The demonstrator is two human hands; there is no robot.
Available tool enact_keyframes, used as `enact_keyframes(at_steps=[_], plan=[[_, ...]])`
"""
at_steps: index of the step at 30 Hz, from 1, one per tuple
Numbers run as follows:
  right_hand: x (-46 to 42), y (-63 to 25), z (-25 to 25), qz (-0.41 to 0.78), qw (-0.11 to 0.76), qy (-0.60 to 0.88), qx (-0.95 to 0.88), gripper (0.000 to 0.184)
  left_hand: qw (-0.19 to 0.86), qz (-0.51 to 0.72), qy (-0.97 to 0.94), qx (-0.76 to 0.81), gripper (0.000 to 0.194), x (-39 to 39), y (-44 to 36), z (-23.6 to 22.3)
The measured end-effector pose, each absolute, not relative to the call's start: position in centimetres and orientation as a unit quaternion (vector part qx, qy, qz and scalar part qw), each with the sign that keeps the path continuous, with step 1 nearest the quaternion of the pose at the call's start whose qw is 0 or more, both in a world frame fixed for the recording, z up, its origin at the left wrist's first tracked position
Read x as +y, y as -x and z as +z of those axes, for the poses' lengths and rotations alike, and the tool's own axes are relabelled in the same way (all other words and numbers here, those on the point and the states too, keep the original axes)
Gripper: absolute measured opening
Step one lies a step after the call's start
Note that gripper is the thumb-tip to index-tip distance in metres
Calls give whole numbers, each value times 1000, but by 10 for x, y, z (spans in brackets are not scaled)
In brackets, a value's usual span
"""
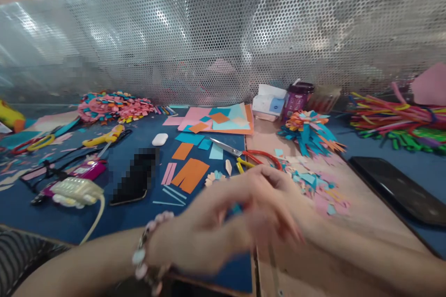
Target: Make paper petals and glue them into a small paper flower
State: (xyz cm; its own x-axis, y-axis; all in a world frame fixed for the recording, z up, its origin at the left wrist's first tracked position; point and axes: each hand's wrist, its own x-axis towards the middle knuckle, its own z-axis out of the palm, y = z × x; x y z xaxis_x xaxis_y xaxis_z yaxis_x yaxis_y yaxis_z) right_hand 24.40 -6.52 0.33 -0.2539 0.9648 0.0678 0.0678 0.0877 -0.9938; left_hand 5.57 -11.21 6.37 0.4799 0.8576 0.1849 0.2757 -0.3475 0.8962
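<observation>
Over the front middle of the table my hands cross and touch each other. My left hand (209, 222), with a beaded bracelet (141, 255) at its wrist, lies across the front of the right one; motion smears its thumb and fingers. Behind it, my right hand (287, 195) reaches in from the right, its fingers mostly hidden. Just beyond them lie red-handled scissors (263, 157), a yellow handle (244, 163) and a pale paper flower (213, 178). Orange paper pieces (191, 175) and thin blue strips (174, 197) lie to the left. No held object can be made out.
A phone (135, 178), hot glue gun (102, 138) and white plug block (75, 190) are on the left. Paper sheets (195, 118) lie at the back. On the right are paper scraps (320, 185), a fringed paper flower (306, 132), a dark phone (400, 190) and pipe cleaners (393, 120).
</observation>
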Motion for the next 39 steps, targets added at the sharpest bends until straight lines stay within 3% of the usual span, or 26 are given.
enact_keyframes(at_steps=[4,10,16,21,28,39], plan=[[-69,-249,5,519,429,438,-596,21,346,440,-716,417,25,-64,-67,58],[-75,-251,12,492,430,414,-634,20,553,243,-705,371,32,-54,-68,34],[-80,-254,13,505,425,392,-641,19,649,233,-644,332,32,-61,-72,29],[-84,-255,10,473,440,382,-661,17,648,224,-643,341,32,-62,-72,25],[-84,-252,4,572,447,340,-598,16,620,241,-658,352,30,-61,-74,23],[-82,-251,0,615,457,327,-553,17,653,236,-632,346,28,-62,-74,21]])
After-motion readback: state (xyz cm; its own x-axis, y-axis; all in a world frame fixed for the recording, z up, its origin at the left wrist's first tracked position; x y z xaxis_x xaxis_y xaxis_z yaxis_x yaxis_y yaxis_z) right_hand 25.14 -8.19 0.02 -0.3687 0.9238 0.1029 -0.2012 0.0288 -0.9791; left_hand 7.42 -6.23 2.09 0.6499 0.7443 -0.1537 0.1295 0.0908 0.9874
